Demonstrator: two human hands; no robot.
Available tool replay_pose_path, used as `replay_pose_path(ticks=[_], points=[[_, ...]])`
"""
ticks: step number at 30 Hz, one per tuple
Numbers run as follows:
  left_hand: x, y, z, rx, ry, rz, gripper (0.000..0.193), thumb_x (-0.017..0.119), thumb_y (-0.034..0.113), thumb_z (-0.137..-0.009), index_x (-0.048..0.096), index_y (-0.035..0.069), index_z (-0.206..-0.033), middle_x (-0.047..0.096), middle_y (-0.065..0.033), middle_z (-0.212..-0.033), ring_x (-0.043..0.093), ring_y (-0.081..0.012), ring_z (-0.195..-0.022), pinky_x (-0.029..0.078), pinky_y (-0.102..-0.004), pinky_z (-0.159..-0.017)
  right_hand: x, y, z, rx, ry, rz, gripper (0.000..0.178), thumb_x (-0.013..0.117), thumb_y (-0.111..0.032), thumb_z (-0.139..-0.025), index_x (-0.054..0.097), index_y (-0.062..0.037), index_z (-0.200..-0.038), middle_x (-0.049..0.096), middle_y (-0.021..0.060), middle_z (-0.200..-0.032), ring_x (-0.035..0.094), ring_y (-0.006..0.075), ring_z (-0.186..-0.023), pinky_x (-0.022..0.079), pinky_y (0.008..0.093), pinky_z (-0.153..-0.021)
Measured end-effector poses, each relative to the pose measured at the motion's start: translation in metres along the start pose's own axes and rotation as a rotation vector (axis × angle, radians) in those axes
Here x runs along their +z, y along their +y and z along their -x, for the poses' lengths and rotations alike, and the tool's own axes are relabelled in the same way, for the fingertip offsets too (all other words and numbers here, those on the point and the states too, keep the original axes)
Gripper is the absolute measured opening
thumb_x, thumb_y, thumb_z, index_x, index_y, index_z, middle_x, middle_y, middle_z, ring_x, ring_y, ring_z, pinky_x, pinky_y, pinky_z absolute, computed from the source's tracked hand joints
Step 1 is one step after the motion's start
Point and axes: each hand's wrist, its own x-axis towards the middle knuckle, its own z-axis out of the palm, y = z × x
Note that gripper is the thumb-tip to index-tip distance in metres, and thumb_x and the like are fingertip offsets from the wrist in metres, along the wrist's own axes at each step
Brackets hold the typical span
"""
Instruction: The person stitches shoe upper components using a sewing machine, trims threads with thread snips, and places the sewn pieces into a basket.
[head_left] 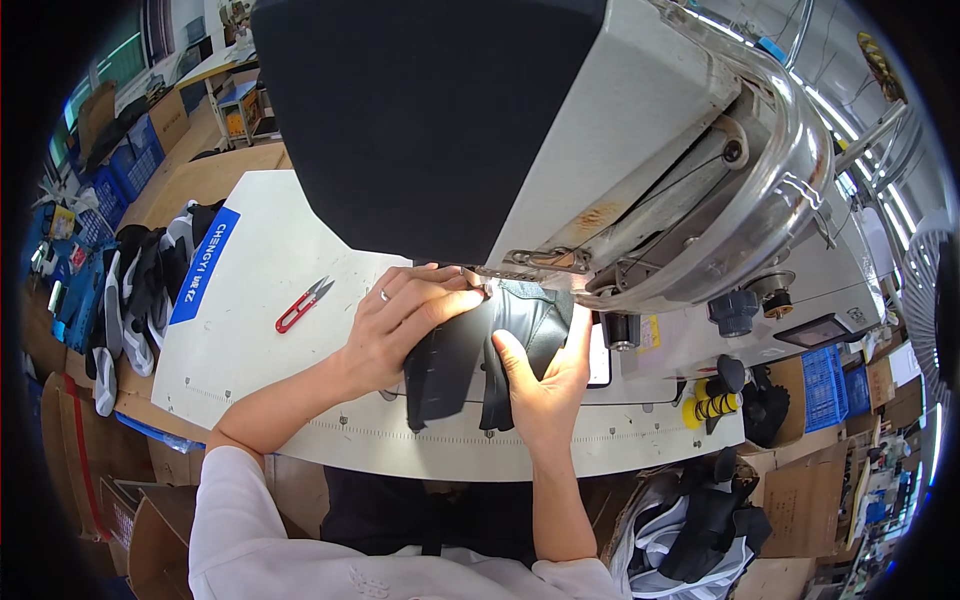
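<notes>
Nearest me, a person's bare left hand (403, 322) and right hand (548, 398) hold a flexible black-and-grey fabric-like piece (442, 372), both grips closed on it, the right thumb pressed on top. It sits above a white, curved-edged surface (270, 235), its far end under a bulky grey-and-black sewing machine (600, 165). The machine's head hides the stitching spot; some fingertips I cannot make out. Below right, a brown cardboard box (607, 505), partly cut off, holds heaped black-and-grey pieces (690, 545). A blue plastic crate (825, 388) stands beyond, contents unclear.
</notes>
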Motion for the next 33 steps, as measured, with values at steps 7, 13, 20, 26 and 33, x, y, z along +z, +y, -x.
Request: replay_pose_path(ticks=[7, 13, 20, 26, 33], points=[[-0.004, -0.002, -0.002, 0.010, -0.016, 0.000, 0.042, 0.074, 0.015, -0.069, 0.066, 0.005, -0.110, 0.066, -0.0085, -0.108, 0.063, -0.0248, -0.103, 0.048, -0.0371, -0.090, -0.006, -0.001, 0.003, 0.050, -0.085, 0.141, 0.065, 0.069, 0.005, -0.081, 0.040, 0.0045, -0.140, 0.053, 0.0156, -0.128, 0.055, 0.0194, -0.112, 0.045, 0.0295, -0.097], [-0.009, 0.000, -0.007, 0.023, -0.031, 0.010, 0.043, 0.074, 0.015, -0.068, 0.066, 0.004, -0.109, 0.066, -0.0090, -0.106, 0.064, -0.0259, -0.102, 0.049, -0.0382, -0.089, -0.009, -0.003, 0.002, -0.077, -0.161, 0.432, 0.032, 0.064, -0.001, -0.086, 0.062, -0.0004, -0.118, 0.071, 0.0155, -0.096, 0.069, 0.0233, -0.088, 0.052, 0.0317, -0.082], [-0.004, 0.005, -0.004, -0.026, 0.001, 0.017, 0.037, 0.069, 0.013, -0.073, 0.065, 0.004, -0.108, 0.065, -0.0081, -0.106, 0.063, -0.0248, -0.104, 0.049, -0.0395, -0.090, -0.011, -0.011, -0.006, -0.259, -0.200, 0.699, 0.022, 0.062, -0.008, -0.090, 0.061, -0.0019, -0.111, 0.052, 0.0160, -0.052, 0.053, 0.0354, -0.047, 0.040, 0.0417, -0.048], [-0.008, 0.004, -0.006, 0.091, -0.097, -0.161, 0.032, 0.062, 0.007, -0.077, 0.065, 0.006, -0.109, 0.062, -0.0029, -0.108, 0.060, -0.0216, -0.110, 0.048, -0.0373, -0.092, -0.003, -0.011, 0.001, 0.044, -0.134, 0.194, 0.033, 0.061, 0.002, -0.085, 0.060, 0.0053, -0.118, 0.067, 0.0163, -0.113, 0.062, 0.0221, -0.107, 0.045, 0.0321, -0.097], [-0.018, 0.007, -0.011, 0.055, -0.163, -0.120, 0.034, 0.062, 0.008, -0.076, 0.065, 0.007, -0.110, 0.061, -0.0032, -0.109, 0.060, -0.0216, -0.111, 0.048, -0.0367, -0.090, -0.002, -0.005, 0.002, -0.075, -0.077, 0.249, 0.020, 0.063, -0.009, -0.089, 0.063, 0.0049, -0.103, 0.057, 0.0089, -0.057, 0.043, 0.0118, -0.048, 0.038, 0.0297, -0.050]])
